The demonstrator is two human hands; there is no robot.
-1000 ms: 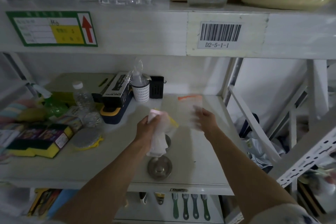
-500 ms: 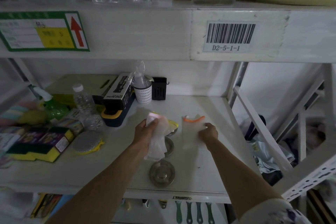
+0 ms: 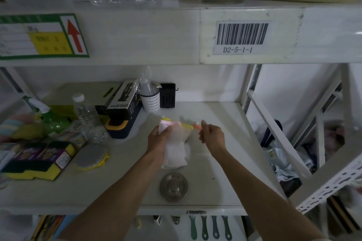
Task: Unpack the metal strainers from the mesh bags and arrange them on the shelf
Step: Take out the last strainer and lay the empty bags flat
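White mesh bags (image 3: pixel 175 149) were clamped in the left hand (image 3: pixel 158 141); the right hand (image 3: pixel 212 136) perhaps pinched an orange-edged one (image 3: pixel 196 125). Nearer lay a round metal strainer (image 3: pixel 173 186).

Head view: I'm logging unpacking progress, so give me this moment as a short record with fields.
setting: white shelf under a barcode label reading D2-5-1-1
left hand: gripping a bunch of white mesh bags
right hand: fingers pinching an orange-edged bag top
unpacked: one metal strainer lying bare near the front edge
in the bags: contents not visible
clutter on the left: sponge pack, round scourer, water bottle
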